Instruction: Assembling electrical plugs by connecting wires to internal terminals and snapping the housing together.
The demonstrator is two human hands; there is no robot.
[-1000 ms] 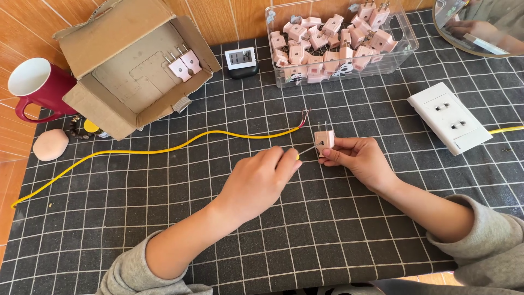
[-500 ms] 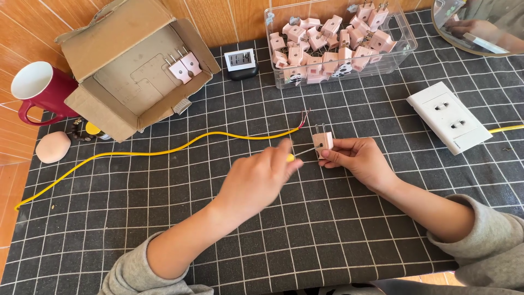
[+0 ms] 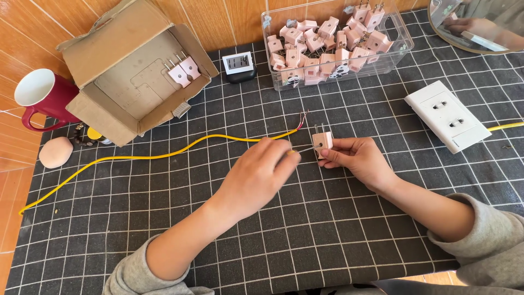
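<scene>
My right hand (image 3: 357, 159) pinches a small pink plug adapter (image 3: 322, 140) with its two metal prongs pointing up, just above the black grid mat (image 3: 338, 235). My left hand (image 3: 256, 175) is closed on a thin tool with a yellow handle whose metal tip (image 3: 305, 148) touches the adapter's left side. A long yellow wire (image 3: 158, 157) with a bared red end (image 3: 302, 123) lies on the mat just behind my left hand.
A clear bin (image 3: 333, 43) of several pink adapters stands at the back. An open cardboard box (image 3: 136, 76) holding two adapters sits back left, beside a red mug (image 3: 41, 98). A white wall socket (image 3: 447, 116), small digital clock (image 3: 238, 64), pink egg-shaped object (image 3: 54, 152) and mirror (image 3: 480, 24) surround the middle.
My left hand has slid slightly right, bringing the tool tip against the adapter. The right hand and adapter have barely moved.
</scene>
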